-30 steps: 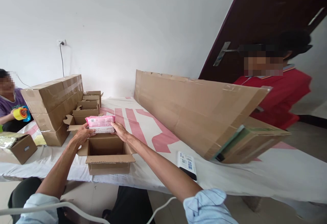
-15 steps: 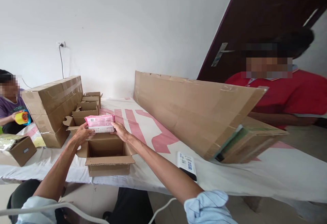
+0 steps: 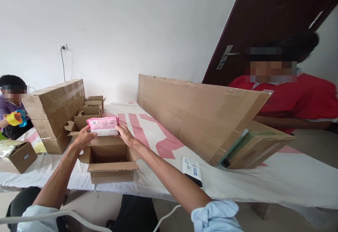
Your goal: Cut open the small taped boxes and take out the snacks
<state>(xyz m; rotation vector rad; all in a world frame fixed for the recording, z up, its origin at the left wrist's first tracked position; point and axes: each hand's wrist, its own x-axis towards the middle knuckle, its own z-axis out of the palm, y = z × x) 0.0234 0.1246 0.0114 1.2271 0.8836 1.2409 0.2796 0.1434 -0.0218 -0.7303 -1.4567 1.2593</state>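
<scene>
Packet (image 3: 104, 123) was a soft oblong, bright pink above with a paler white band along the near side, its wrap glossy and crimped at the left end; it was held up level, above the far edge of an open carton (image 3: 112, 176). The left hand (image 3: 84, 137) was curled about its left end and the right hand (image 3: 125, 135) about its right end, both partly closed to the packet's thickness, with some fingertips hidden. Writing: a small barcode patch showed near the packet's left end, with fine printed lines beside it, too small to read. A white slab (image 3: 191, 170) with a black near end bore blue and dark print, not legible; a box (image 3: 19, 158) at far left carried a small pale label, also unreadable. Surroundings: the carton's near flap stuck out toward the wearer and a side flap lay under the left wrist. Behind the packet, partly covered by it, ran a row of open cartons (image 3: 88, 119) beside a stack of taped boxes (image 3: 56, 119). A long cardboard panel (image 3: 195, 115) stood to the right, partly screening a red-shirted co-worker (image 3: 303, 99). At far left a purple-shirted co-worker held yellow tape (image 3: 13, 118).
</scene>
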